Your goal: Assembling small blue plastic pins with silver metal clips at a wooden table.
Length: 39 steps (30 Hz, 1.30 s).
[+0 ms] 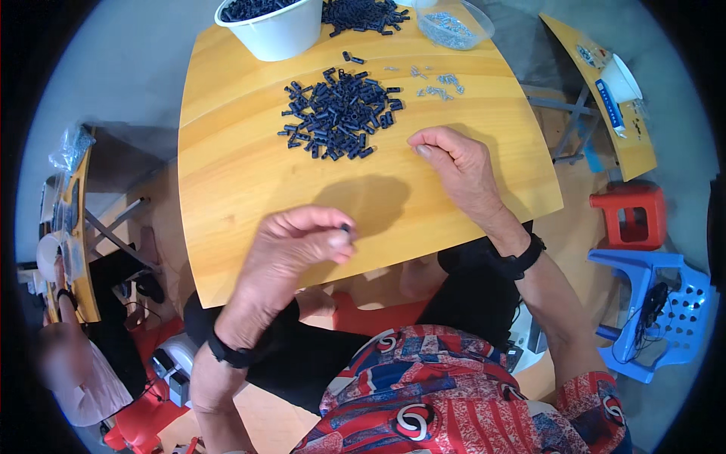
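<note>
Above the near part of the wooden table (pixel 227 189), my left hand (pixel 287 246) pinches a small black plastic piece (pixel 345 228) between thumb and fingertips. Most of that piece is hidden by the fingers. My right hand (pixel 460 166) is farther forward, low over the table, with thumb and forefinger drawn together; whatever they hold, if anything, is too small to make out. To its left lies a heap of small black plastic pieces (pixel 340 117). Beyond it are several loose small silvery metal parts, perhaps screws (pixel 439 91).
At the far edge stand a white tub (pixel 276 34) of black pieces, a second black heap (pixel 363 15) and a clear bowl (pixel 454 30) of metal parts. A red stool (pixel 628 216) and a blue plastic chair (pixel 654 303) stand right. Another person (pixel 91 378) sits at a left table.
</note>
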{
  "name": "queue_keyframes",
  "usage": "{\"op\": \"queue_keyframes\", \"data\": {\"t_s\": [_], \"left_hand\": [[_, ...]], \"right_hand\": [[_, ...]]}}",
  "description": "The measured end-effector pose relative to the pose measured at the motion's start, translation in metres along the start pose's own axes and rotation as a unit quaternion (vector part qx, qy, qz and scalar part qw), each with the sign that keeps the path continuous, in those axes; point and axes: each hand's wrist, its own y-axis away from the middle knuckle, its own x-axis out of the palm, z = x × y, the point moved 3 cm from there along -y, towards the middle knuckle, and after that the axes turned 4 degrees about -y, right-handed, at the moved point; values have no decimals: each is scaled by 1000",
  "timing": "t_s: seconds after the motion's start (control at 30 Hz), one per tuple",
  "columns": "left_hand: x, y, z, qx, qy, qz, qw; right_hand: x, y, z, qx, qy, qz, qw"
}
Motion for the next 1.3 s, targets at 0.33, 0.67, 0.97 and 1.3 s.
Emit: {"op": "queue_keyframes", "data": {"t_s": [0.33,0.67,0.97,1.3], "left_hand": [[8,-23,11,10,-6,-5,1000],[19,-47,14,82,-18,15,996],[-9,-46,2,81,-64,12,995],[-16,-33,-4,133,-34,42,990]], "right_hand": [[-2,2,-5,49,-44,13,998],[-2,2,-4,67,-59,23,996],[16,14,19,97,-148,26,984],[59,15,58,91,-244,48,964]]}}
